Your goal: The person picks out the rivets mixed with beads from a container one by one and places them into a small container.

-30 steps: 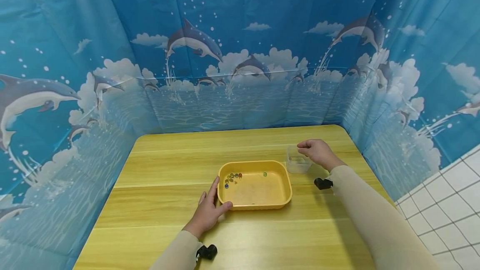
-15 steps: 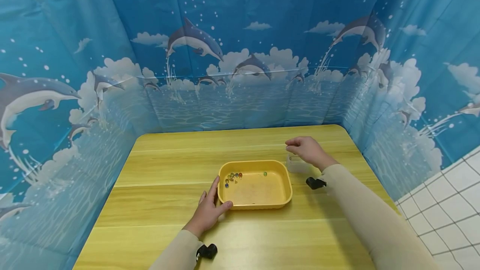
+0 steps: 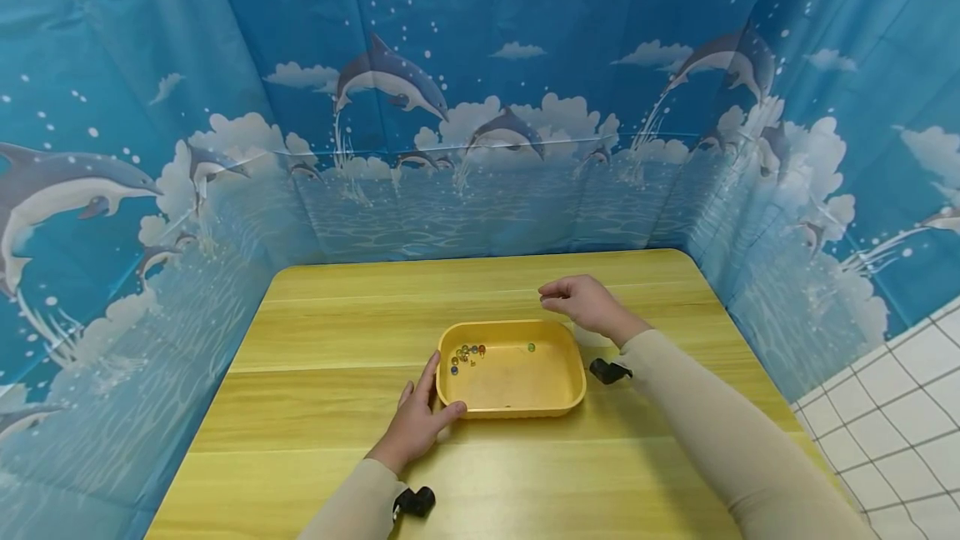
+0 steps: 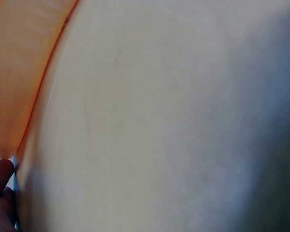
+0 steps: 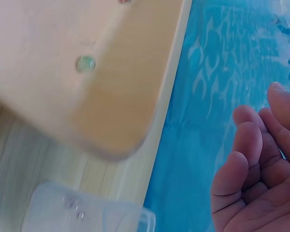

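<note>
A yellow plastic tray (image 3: 510, 412) stands on the table with several glass marbles (image 3: 464, 350) grouped in its left part. One green marble (image 3: 531, 347) lies apart near the back right. My left hand (image 3: 412, 427) rests against the tray's front left corner, thumb at the front side and straight fingers along the left side. Beyond the tray's back right corner, my right hand (image 3: 588, 304) hovers with loosely bent fingers, and nothing shows between them in the right wrist view. A clear plastic box (image 5: 89, 210) with small marbles in it stands beside the tray, mostly hidden by my right hand in the head view.
The yellow wood-grain table (image 3: 330, 340) carries the tray and box. Blue curtain (image 3: 480, 190) with dolphins hangs behind it and along the sides. White grid tiles (image 3: 900, 407) show at the right. Black wrist cameras (image 3: 610, 371) sit on both sleeves.
My right hand has moved left from above the clear box to behind the tray's back right corner. The left hand, the tray and the marbles in it have stayed put.
</note>
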Demonstrator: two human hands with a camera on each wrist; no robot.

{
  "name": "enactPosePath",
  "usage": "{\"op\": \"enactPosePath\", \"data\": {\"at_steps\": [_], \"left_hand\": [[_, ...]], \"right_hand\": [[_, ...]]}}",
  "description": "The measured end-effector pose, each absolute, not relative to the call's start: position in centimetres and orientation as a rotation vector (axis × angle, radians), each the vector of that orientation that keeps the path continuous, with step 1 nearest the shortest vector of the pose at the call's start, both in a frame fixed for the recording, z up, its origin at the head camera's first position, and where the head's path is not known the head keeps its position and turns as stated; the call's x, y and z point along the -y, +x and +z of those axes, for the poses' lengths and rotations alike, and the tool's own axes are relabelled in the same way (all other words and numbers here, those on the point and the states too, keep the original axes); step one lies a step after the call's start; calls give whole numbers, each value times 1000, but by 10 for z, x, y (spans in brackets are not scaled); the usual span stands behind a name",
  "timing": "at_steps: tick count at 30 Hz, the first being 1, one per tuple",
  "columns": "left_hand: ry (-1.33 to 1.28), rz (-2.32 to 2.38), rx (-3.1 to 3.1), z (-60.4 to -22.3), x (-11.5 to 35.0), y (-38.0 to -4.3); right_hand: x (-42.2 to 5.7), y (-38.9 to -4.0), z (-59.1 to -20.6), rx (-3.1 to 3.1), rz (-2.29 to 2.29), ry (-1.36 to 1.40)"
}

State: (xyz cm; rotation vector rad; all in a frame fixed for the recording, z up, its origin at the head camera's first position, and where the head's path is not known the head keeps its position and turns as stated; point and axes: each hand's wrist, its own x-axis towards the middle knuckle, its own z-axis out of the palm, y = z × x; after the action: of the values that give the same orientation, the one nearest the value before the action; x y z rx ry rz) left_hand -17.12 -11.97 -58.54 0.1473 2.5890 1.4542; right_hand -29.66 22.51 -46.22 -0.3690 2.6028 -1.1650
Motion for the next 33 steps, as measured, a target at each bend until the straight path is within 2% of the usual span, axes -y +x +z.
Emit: {"op": "enactPosePath", "data": {"at_steps": [33], "left_hand": [[157,1447,-2584,-583,120,-171]], "right_hand": [[-159,-287,-474,-2569,-1110,-516]]}}
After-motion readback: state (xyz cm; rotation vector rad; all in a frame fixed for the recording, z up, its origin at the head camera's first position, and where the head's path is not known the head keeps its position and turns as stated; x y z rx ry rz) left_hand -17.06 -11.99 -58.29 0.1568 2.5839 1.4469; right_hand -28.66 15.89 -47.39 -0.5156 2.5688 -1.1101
